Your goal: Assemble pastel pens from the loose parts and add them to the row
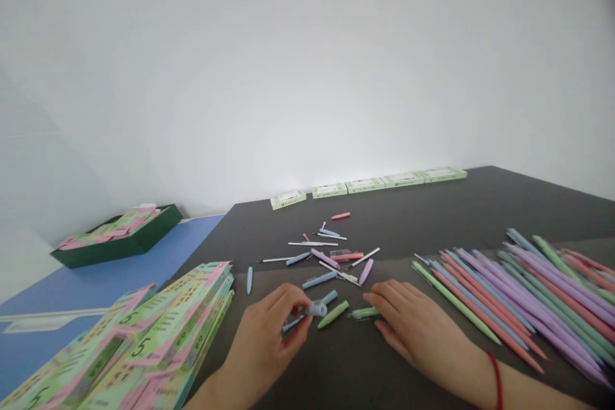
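Note:
My left hand (pixel 275 333) is closed, with thumb and fingertips pinching a translucent pale pen part (pixel 317 309), its round end facing me. A blue pen piece (pixel 291 324) shows under those fingers, and another blue piece (pixel 329 297) lies just behind the pale part. My right hand (pixel 413 323) rests low over the table, fingers stretched out and thumb apart. Between its index finger and thumb lies the end of a green pen part with a clear tip (pixel 364 313); a firm grip on it is not visible. A green pen barrel (pixel 333 314) sits between both hands.
Loose pen barrels, clips and white refills (pixel 313 244) scatter across the dark table (pixel 403 224). Many pastel pens (pixel 500 307) lie in piles at right. Printed packets (pixel 158 333) stack at left, beside a dark green tray (pixel 120 243). Flat boxes (pixel 365 185) line the wall.

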